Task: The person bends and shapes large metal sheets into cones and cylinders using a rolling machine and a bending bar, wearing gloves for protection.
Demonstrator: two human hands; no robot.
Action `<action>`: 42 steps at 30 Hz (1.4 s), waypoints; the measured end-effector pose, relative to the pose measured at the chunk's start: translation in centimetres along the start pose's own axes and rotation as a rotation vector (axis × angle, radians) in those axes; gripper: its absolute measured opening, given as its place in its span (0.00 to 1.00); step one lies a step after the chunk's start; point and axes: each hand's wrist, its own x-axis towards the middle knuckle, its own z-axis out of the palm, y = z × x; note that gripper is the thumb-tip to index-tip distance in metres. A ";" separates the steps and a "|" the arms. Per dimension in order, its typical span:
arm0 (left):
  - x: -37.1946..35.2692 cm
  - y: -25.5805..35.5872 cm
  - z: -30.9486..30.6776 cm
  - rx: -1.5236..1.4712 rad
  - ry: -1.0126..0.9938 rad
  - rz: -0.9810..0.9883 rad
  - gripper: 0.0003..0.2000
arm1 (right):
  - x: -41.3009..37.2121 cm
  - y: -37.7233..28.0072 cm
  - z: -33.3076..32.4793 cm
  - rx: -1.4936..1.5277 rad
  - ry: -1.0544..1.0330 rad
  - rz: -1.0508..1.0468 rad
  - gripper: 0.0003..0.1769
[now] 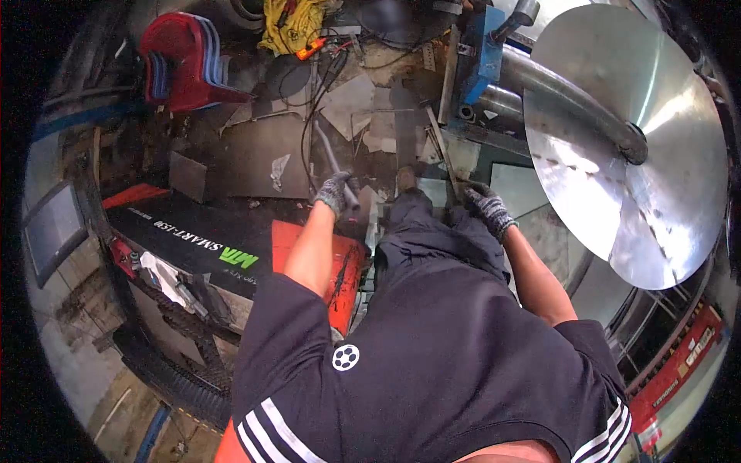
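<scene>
My left hand (pixel 333 193), in a grey knit glove, is closed around a long grey tube-shaped tool (pixel 326 144). Its thicker lower end (pixel 351 199) sticks out beside my fingers, while the thin part points away from me. My right hand (pixel 488 208), gloved the same way, grips the near end of a narrow metal bar (pixel 442 147) that slants away over the floor. To the right of that hand hangs or stands a large shiny metal disc (pixel 587 185), with a thick curved pipe (pixel 575 96) reaching its centre.
Flat metal sheets (pixel 270 150) and scraps cover the floor ahead. A dark cable (pixel 309 123) runs near my left hand. Stacked plastic chairs (pixel 181 58) stand far left. A black and orange machine cover (pixel 193 239) lies close on my left; a blue bracket (pixel 485 58) is ahead right.
</scene>
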 end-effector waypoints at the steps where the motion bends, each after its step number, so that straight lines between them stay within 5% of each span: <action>1: 5.5 -1.6 -3.8 -0.220 -0.124 -0.056 0.10 | -0.3 -0.5 0.6 -0.021 0.007 0.086 0.24; 6: -1.2 -3.5 -3.8 -0.083 -0.180 -0.132 0.08 | -1.5 -4.8 1.5 -0.064 -0.064 0.042 0.22; 9: -2.1 -5.7 -5.8 -0.028 0.223 0.063 0.07 | -2.5 -8.6 0.6 0.064 -0.057 0.093 0.22; 14: -2.2 -13.0 -10.2 0.167 0.363 0.222 0.10 | -4.1 -14.7 -2.9 -0.121 -0.085 0.227 0.24; 17: -3.1 -16.5 -10.8 0.990 0.780 0.220 0.16 | -4.1 -15.5 -3.7 -0.273 -0.158 0.161 0.24; 19: -5.7 -16.7 -8.7 1.064 0.326 -0.131 0.25 | -3.8 -13.7 -3.4 -0.246 -0.154 0.141 0.24; 22: -0.5 -19.8 -10.9 2.022 -0.224 0.464 0.16 | -3.6 -16.3 -3.0 -0.422 -0.226 -0.072 0.24; 27: 1.8 -14.1 -9.8 2.010 -0.059 0.763 0.13 | -2.9 -21.2 -1.8 -0.453 -0.231 0.095 0.25; 30: -1.9 -6.9 -6.9 1.991 0.085 0.829 0.13 | -3.5 -22.7 -2.9 -0.244 -0.066 -0.041 0.25; 32: -3.4 -3.0 -6.4 1.112 0.207 0.779 0.15 | -1.9 -20.1 -4.5 -0.213 0.009 0.003 0.24; 34: -0.7 -1.1 -8.9 1.002 0.128 0.801 0.18 | -3.0 -20.7 -6.7 -0.101 0.150 0.116 0.24; 35: -2.3 -0.3 -8.3 0.908 0.220 0.703 0.22 | -3.1 -19.2 -6.9 0.185 0.253 0.162 0.21; 39: -2.0 1.8 -8.6 0.860 0.342 0.398 0.29 | -2.7 -9.6 -10.1 0.250 0.190 0.476 0.17; 42: 0.5 0.7 -9.3 0.817 0.422 0.534 0.32 | -3.5 -1.1 -10.5 0.166 0.057 0.474 0.20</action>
